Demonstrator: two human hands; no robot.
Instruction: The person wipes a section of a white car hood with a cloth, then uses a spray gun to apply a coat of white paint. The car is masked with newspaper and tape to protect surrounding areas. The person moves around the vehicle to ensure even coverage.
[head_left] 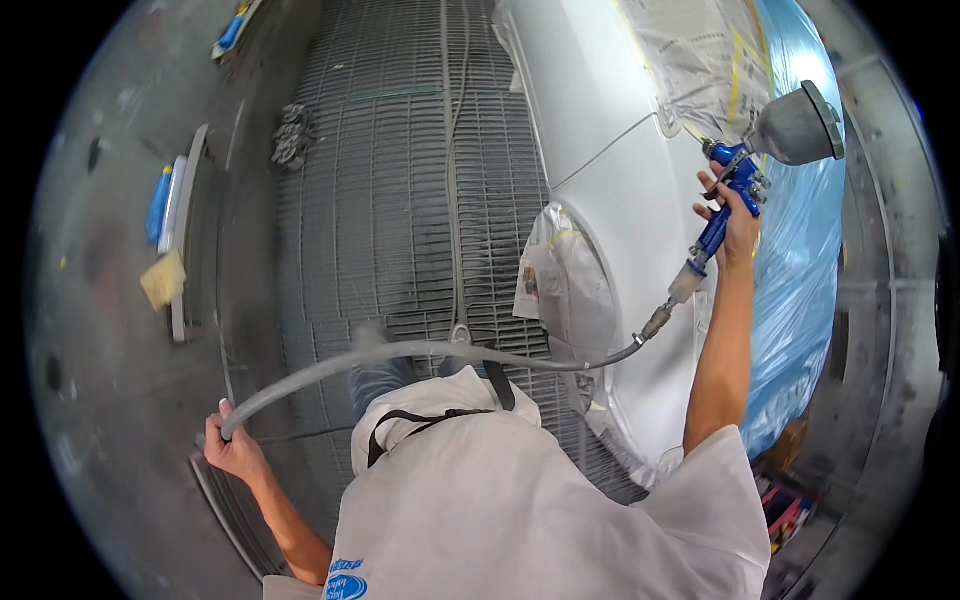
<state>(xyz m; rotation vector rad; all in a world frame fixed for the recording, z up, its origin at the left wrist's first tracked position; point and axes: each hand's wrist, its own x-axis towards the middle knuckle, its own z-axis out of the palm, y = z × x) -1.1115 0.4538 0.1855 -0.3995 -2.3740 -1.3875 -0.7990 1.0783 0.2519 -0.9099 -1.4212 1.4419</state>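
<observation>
My right hand (732, 215) grips a blue spray gun (722, 200) with a grey cup (792, 128) on top, held at the right over a white car body (595, 150). A grey hose (420, 350) runs from the bottom of the gun across my waist to my left hand (228, 448), whose fingers are closed round it low at the left. Masking plastic and paper (562, 280) cover the wheel arch, and blue plastic sheeting (790, 330) covers the body's right part.
A grated floor (370, 180) runs between the car and the left wall (120, 400), where a rail (185, 240) holds long items and a yellow cloth (162, 280). A dark crumpled bundle (292, 135) lies near that wall. Boxes and coloured items (780, 505) sit at the lower right.
</observation>
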